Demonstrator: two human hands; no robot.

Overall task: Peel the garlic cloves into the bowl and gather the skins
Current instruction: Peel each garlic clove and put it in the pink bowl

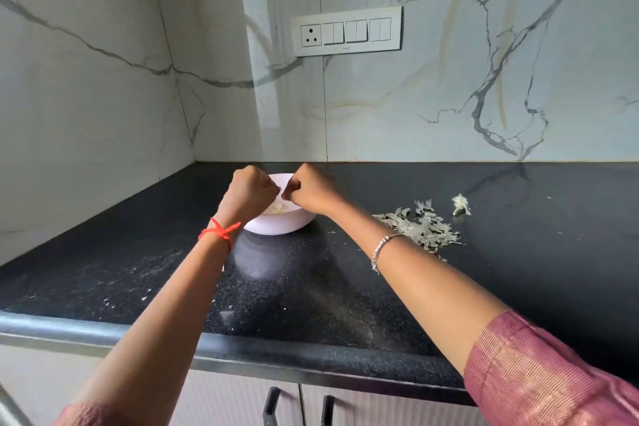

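While they meet over the bowl [287, 223] near the bench's [311, 287] back edge, the left grip [250, 190] and right grip [309, 192] are curled, seemingly pinching one clove, itself hidden. Keep it low and pull the skin sideways. I count one bowl, a few peeled cloves [278, 207] inside (number unclear), one skins pile [422, 228] and one stub [461, 205] further right.

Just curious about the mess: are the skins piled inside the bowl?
No, the skins lie heaped on the counter right of the bowl.
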